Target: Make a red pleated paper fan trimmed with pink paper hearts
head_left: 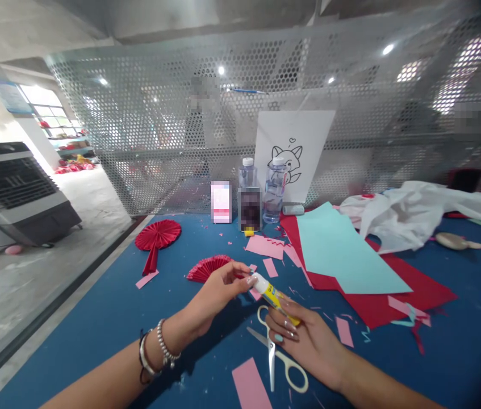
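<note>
My right hand holds a glue stick by its yellow and blue body, tilted up to the left. The fingertips of my left hand pinch the stick's white top end. Just behind my left hand lies a folded red paper fan on the blue table. White-handled scissors lie flat under my right hand.
A second red paper fan lies further left. Pink paper strips, a light blue sheet on red paper, two water bottles, a fox drawing and a white bag lie around. A perforated metal screen stands behind.
</note>
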A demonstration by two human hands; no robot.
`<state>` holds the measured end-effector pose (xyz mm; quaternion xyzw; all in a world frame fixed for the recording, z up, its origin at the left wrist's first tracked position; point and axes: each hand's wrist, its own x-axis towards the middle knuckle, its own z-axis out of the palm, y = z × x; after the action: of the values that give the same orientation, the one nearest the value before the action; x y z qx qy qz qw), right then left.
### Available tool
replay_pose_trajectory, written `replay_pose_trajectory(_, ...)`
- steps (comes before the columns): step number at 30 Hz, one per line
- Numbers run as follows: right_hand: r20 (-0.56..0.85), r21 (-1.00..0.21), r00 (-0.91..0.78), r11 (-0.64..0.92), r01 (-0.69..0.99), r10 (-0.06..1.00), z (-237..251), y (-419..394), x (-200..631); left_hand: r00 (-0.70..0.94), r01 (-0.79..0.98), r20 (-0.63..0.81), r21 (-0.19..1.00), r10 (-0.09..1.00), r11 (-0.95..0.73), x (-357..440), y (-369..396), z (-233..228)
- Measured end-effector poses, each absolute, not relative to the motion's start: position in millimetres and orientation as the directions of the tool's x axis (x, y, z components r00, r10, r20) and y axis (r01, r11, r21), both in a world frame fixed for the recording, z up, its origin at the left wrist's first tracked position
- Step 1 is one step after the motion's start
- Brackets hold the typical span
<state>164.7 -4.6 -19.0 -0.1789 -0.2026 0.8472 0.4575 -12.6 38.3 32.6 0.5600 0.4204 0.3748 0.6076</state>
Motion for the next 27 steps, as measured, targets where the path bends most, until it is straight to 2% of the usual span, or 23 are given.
replay_pose_trajectory(4,-0.105,-0.511,-0.527,-0.500,-0.699,0.843,-21.5,-3.5,165.4,0.471,0.142,-0.209,0.977,0.857,0.160,-17.6,41.3,37.2)
replay_pose_trajectory(12,-0.106,-0.516,-0.579,-0.543,-0.663,0.808,-19.7,-3.6,167.9,0.549,0.194,-0.152,0.980,0.822,0.052,-24.4,40.1,46.9)
replay_pose_trajectory(18,-0.110,-0.517,-0.609,-0.569,-0.640,0.785,-18.7,-5.1,169.8,0.579,0.188,-0.037,0.978,0.815,-0.089,-25.9,40.2,48.4)
replay_pose_trajectory(27,-0.126,-0.485,-0.615,-0.589,-0.647,0.779,-19.9,-5.2,169.6,0.612,0.184,-0.080,0.982,0.787,-0.043,-29.1,43.0,45.0)
